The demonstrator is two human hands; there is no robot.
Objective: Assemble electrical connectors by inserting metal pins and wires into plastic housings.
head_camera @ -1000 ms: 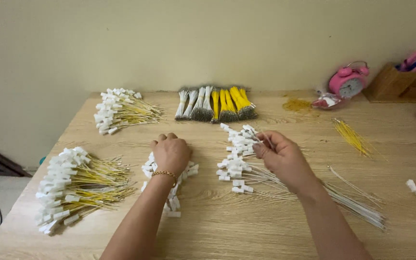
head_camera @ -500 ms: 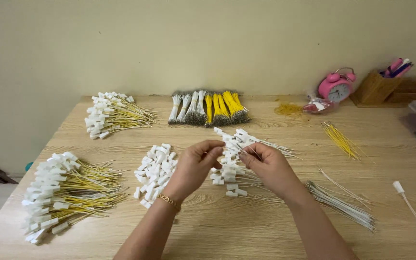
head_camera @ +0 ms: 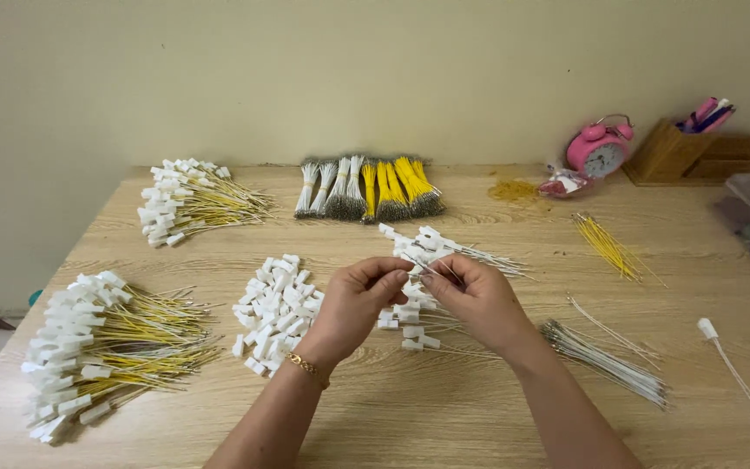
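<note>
Right at the middle of the wooden table (head_camera: 479, 426), the left hand (head_camera: 353, 304) and the right hand (head_camera: 475, 295) meet with fingertips almost touching. Both are curled nearly closed, pinching between them a thin pale wire (head_camera: 417, 263) that runs slantwise across the gap; whether a white connector sits on its end I cannot tell. Just behind and beneath the hands lies the pile of white-tipped wires (head_camera: 431, 247), small white plastic blocks on fine silvery leads fanning to the right. Beside the left hand sits a heap of loose white connectors (head_camera: 273, 304). A bundle of bare grey wires (head_camera: 605, 360) lies near the right forearm.
</note>
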